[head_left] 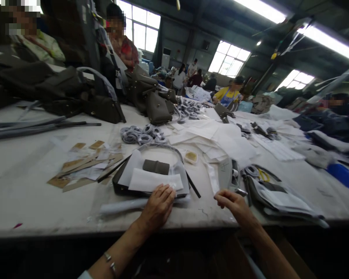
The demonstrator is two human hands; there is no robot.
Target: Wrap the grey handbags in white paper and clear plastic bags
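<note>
My left hand (159,203) lies with its fingers stretched over the lower edge of a folded white foam sheet (154,180). Under that sheet is a dark handbag (120,185) lying flat, partly covered by translucent wrapping, its wrapped handle (159,146) arching away from me. A small dark olive flap or strap piece (156,166) rests above the foam. To the right, my right hand (231,201) is closed in a pinch just in front of a grey tape dispenser (235,174); what its fingertips hold, if anything, I cannot make out. A clear plastic roll (123,206) lies along the bag's near side.
Left of the bag are brown card pieces (81,168). Beyond it sit coiled grey straps (144,134), a small tub (191,156) and stacked white sheets (212,135). Another wrapped bag (279,197) lies right. Dark bags (158,106) pile up at the back; co-workers (228,95) are across the table.
</note>
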